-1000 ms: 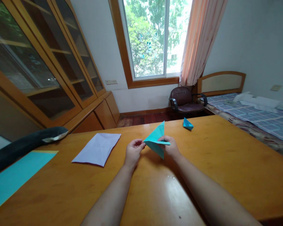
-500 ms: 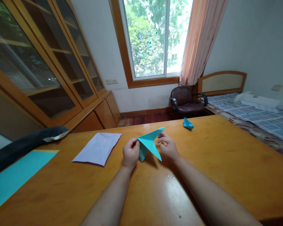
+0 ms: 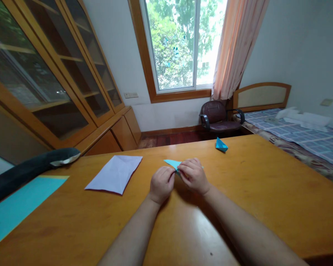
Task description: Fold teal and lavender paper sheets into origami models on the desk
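Note:
My left hand [image 3: 161, 183] and my right hand [image 3: 193, 175] meet at the middle of the wooden table [image 3: 266, 192], both pinching a folded teal paper [image 3: 171, 163]. The paper lies low against the tabletop, and only a small pointed tip shows to the left of my right fingers; the rest is hidden under my hands. A small folded teal paper shape [image 3: 221, 145] sits on the table farther back to the right, apart from both hands.
A creased white sheet [image 3: 115, 174] lies to the left of my hands. A large teal sheet [image 3: 16, 207] covers the near left corner, with a dark rounded object [image 3: 27, 170] behind it. Cabinets, a window, an armchair [image 3: 218, 118] and a bed stand beyond the table.
The teal paper was held up and spread between my hands; it has come down to the table and my hands have closed together over it.

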`<action>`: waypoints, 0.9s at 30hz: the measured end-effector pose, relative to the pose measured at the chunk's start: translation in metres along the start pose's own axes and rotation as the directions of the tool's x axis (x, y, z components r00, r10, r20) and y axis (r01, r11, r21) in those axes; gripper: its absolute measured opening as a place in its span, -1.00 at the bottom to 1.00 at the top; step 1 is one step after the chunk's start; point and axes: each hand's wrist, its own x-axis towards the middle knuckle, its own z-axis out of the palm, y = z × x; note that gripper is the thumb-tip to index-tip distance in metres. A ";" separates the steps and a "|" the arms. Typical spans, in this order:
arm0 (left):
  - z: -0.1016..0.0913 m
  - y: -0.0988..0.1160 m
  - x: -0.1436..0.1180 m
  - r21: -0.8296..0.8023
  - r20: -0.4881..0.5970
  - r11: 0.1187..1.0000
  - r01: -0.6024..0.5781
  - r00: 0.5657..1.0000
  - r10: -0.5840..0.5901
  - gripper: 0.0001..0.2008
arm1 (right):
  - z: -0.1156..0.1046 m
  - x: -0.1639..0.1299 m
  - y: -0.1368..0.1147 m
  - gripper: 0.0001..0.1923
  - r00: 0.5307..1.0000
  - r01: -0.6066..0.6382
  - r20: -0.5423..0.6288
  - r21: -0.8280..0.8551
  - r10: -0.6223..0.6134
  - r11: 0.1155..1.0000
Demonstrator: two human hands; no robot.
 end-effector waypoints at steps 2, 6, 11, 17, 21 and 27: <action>0.001 0.003 0.000 -0.003 0.003 1.000 -0.005 1.000 0.005 -0.85 | 0.002 0.000 0.000 -0.85 1.000 -0.008 0.001 0.034 0.008 0.999; 0.001 0.008 0.000 -0.021 -0.023 1.000 0.014 1.000 -0.015 -0.87 | 0.003 -0.001 0.001 -0.87 0.999 -0.023 0.031 0.069 0.021 0.997; -0.001 0.012 0.001 -0.019 -0.028 0.999 0.037 0.999 -0.038 -0.89 | 0.004 0.000 -0.001 -0.86 0.996 -0.039 0.078 0.067 0.034 0.997; -0.001 0.013 0.001 -0.007 -0.007 0.998 0.065 0.998 -0.065 -0.87 | 0.004 0.001 -0.004 -0.84 0.993 -0.039 0.112 0.082 0.029 0.996; -0.002 0.013 0.002 -0.018 0.001 0.997 0.078 0.997 -0.078 -0.87 | 0.004 0.001 -0.004 -0.85 0.991 -0.023 0.133 0.093 0.010 0.995; -0.001 0.014 0.002 -0.060 0.006 0.992 0.112 0.994 -0.112 -0.89 | 0.002 0.001 -0.003 -0.84 0.990 -0.039 0.139 0.099 0.025 0.994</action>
